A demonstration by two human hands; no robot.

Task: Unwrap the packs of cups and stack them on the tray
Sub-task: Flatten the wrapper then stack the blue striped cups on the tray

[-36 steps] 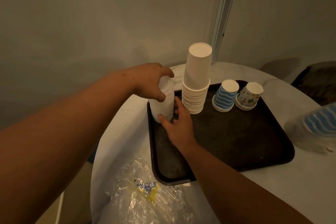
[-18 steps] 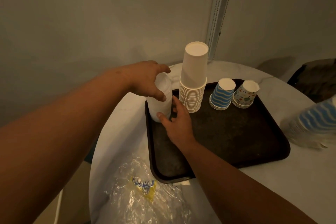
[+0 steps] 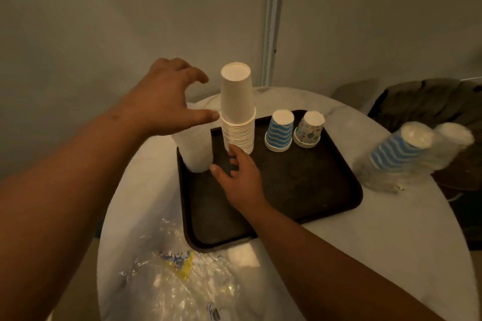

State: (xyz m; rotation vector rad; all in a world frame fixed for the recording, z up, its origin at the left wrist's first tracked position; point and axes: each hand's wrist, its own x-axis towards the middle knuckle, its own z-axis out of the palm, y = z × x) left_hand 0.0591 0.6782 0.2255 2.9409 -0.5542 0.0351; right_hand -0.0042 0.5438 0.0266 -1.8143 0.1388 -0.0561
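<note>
Below the left hand [image 3: 167,101], spread and holding nothing, a white cup stack [image 3: 195,148] is left standing on the tray [image 3: 300,190]. Its base is likely steadied by the right hand [image 3: 240,180], fingers relaxed, nothing gripped.

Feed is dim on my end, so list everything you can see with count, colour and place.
tray: one, dark, on table
white cup stack: one tall, tray's far side
frosted cup stack: one, whitish, tray's far-left corner
blue-wave cups: short stack, on tray
patterned cups: short stack, beside them
wrapped cup packs: apparently two, right of tray
empty wrapper: clear with yellow label, near table edge
table: one, white
left hand: open, above frosted stack
right hand: open, over tray
</note>
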